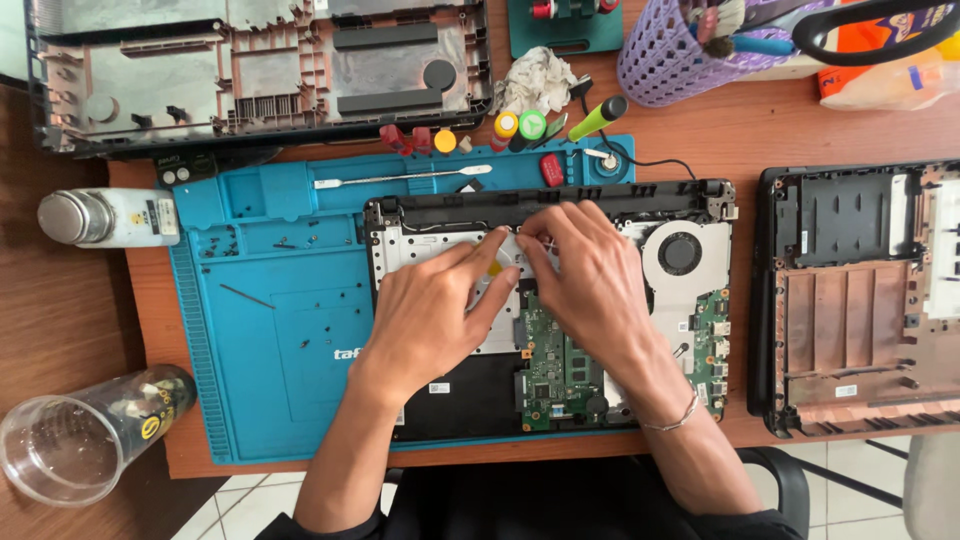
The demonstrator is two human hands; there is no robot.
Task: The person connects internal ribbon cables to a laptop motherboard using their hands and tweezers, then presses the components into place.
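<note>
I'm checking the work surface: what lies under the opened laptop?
A blue repair mat lies under the opened laptop, on the wooden table. The mat beneath the laptop is covered.

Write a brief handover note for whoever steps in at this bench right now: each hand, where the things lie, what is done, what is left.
Left hand: fingertips pressed on the silver plate inside the opened laptop, gripping nothing.
Right hand: beside it, fingers on the same spot near the hinge edge.
The laptop lies on the blue mat; its green board and fan are exposed.
Done: bottom cover is off; loose screws and a metal pry tool lie on the mat.
Left: board and fan are still in place.
</note>
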